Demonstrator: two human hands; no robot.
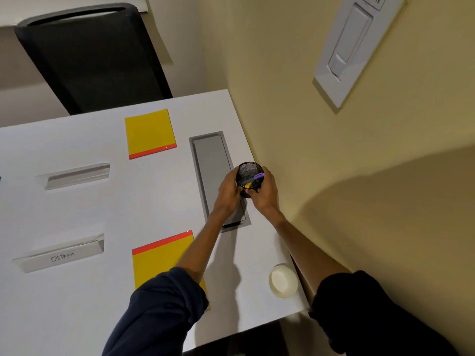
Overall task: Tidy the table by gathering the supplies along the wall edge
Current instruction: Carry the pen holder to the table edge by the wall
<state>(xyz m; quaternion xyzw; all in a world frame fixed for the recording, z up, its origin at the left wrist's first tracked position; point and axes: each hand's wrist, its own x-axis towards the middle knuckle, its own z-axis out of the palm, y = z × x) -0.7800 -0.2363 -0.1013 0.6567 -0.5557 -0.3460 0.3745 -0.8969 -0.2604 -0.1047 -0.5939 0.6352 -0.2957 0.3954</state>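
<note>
Hands hiding mesh cup's base

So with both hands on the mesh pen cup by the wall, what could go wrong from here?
The mesh pen cup is held between the left hand and right hand over the edge of the grey cable hatch; set down there, it might rock or tip. The purple marker and yellow marker lean out and could spill.

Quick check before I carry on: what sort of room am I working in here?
Most likely an office meeting room. The white table has a built-in grey cable hatch, two folded name cards and yellow sticky-note pads, with a dark office chair behind it. Both hands hold a mesh pen cup near the wall.
</note>
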